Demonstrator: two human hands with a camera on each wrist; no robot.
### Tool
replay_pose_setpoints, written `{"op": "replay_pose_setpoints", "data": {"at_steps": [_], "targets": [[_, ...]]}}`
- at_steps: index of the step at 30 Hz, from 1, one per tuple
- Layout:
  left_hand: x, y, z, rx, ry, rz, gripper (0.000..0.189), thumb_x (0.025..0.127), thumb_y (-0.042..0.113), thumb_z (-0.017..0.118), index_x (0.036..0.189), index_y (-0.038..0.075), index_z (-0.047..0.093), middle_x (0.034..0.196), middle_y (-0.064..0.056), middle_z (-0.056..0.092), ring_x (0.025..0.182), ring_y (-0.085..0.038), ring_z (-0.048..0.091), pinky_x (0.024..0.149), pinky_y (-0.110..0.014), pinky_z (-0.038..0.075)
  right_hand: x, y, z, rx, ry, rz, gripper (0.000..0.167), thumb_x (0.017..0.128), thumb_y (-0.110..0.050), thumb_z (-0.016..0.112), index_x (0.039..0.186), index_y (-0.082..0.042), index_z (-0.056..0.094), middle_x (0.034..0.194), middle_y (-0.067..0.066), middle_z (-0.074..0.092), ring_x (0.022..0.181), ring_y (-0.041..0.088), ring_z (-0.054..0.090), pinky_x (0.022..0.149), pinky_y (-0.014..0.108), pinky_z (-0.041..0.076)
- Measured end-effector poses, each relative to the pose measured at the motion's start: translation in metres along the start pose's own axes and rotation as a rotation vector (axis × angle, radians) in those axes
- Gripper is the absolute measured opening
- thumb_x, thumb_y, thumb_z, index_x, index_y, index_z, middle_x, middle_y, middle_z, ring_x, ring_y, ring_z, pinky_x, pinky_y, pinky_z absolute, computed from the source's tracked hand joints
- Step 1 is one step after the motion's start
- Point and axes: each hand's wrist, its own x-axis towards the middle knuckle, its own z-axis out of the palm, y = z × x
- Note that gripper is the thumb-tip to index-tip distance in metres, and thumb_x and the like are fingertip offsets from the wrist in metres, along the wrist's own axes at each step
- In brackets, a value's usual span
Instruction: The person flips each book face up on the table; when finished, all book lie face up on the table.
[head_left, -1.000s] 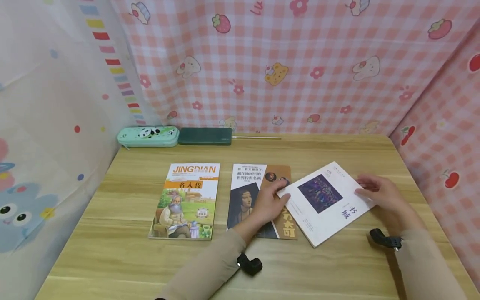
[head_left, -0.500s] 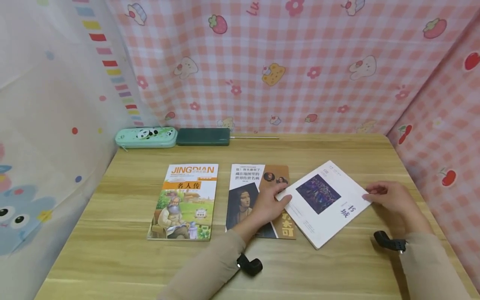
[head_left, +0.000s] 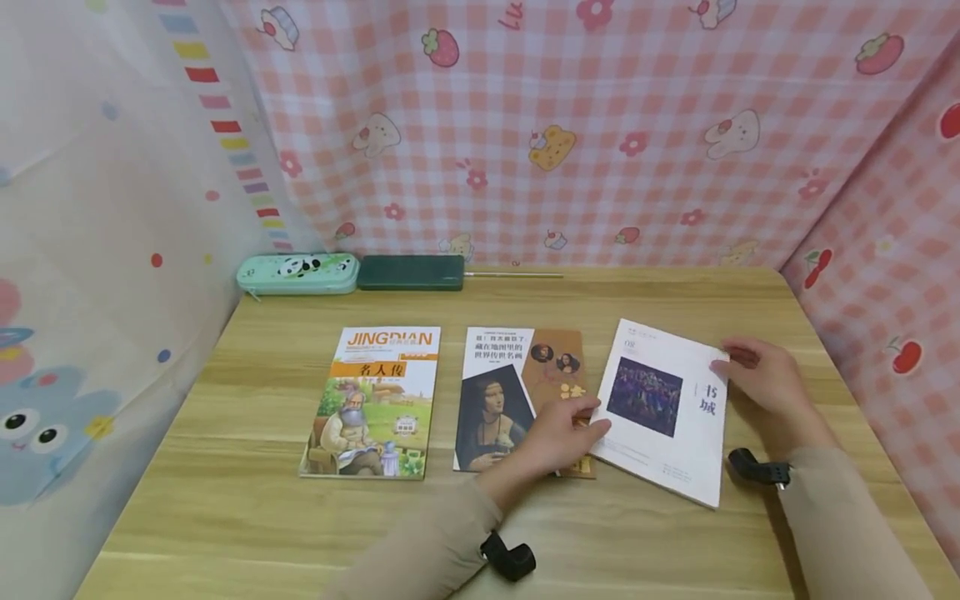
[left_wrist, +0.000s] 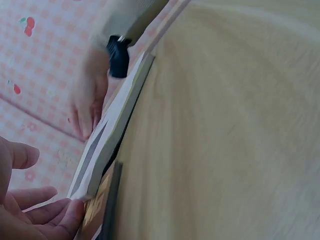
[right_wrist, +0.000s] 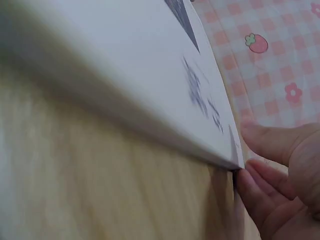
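Note:
A white book (head_left: 663, 417) with a dark square picture lies slightly aslant at the right, seemingly raised a little off the table. My left hand (head_left: 562, 435) holds its left edge; the left wrist view shows fingertips (left_wrist: 73, 215) under a corner and the thumb above. On the upper right edge, my right hand (head_left: 765, 379) grips lightly, thumb (right_wrist: 257, 137) on the cover side and fingers below. Left of it lies a brown-and-white book (head_left: 491, 417) with a portrait, partly covered by my left hand. An orange-and-green book (head_left: 371, 408) lies farther left.
At the table's back edge stand a mint pencil case (head_left: 297, 274) with pandas and a dark green case (head_left: 411, 273). A thin rod (head_left: 513, 275) extends right from the green case. Patterned curtains (head_left: 480, 125) enclose the back and sides of the wooden table (head_left: 225, 517).
The white book has turned clockwise from a steep slant to nearly upright. My left hand has come down and right with its edge; my right hand has shifted to the upper right edge.

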Motion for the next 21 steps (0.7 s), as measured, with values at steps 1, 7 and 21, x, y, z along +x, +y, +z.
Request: {"op": "replay_pose_setpoints", "data": {"at_steps": [1, 7, 21], "targets": [[-0.001, 0.001, 0.002, -0.008, -0.005, 0.003, 0.044, 0.098, 0.024, 0.066, 0.134, -0.002, 0.063, 0.123, -0.018, 0.069, 0.109, -0.02, 0.066, 0.092, -0.023, 0.053, 0.001, -0.002, 0.001, -0.002, -0.01, 0.008, 0.056, 0.097, -0.028, 0.07, 0.135, 0.01, 0.056, 0.126, 0.033, 0.06, 0.111, 0.044, 0.061, 0.084, 0.02, 0.055], [-0.004, 0.007, 0.014, -0.023, -0.002, -0.006, 0.05, 0.097, 0.026, 0.068, 0.138, -0.002, 0.059, 0.138, -0.018, 0.061, 0.122, -0.021, 0.06, 0.099, -0.022, 0.05, 0.004, -0.008, 0.004, -0.065, -0.002, 0.047, 0.054, 0.094, -0.026, 0.073, 0.131, 0.011, 0.058, 0.117, 0.033, 0.062, 0.104, 0.046, 0.061, 0.085, 0.049, 0.057], [-0.012, 0.014, 0.04, -0.276, 0.049, -0.13, 0.052, 0.096, 0.018, 0.067, 0.139, -0.009, 0.055, 0.152, -0.02, 0.046, 0.138, -0.028, 0.047, 0.112, -0.029, 0.041, 0.011, -0.006, 0.011, 0.037, -0.098, -0.004, 0.061, 0.097, -0.022, 0.071, 0.144, 0.009, 0.047, 0.136, 0.034, 0.054, 0.12, 0.049, 0.056, 0.101, 0.06, 0.046]]}}
